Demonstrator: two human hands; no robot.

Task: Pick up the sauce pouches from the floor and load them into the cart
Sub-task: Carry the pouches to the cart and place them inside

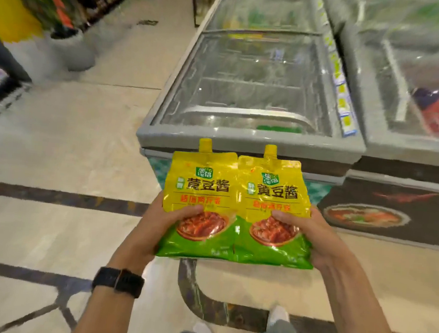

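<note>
In the lower centre of the frame, two yellow-and-green sauce pouches are held up side by side, spouts pointing to the top, edges touching. The left pouch is gripped by the left hand, thumb curled over its front near the lower edge, fingers hidden behind. The right pouch is gripped the same way by the right hand, thumb across its printed dish. A black watch sits on the left wrist. Behind the pouches stands a glass-topped freezer, with a second freezer at the upper right. Tiled floor fills the left.
</note>
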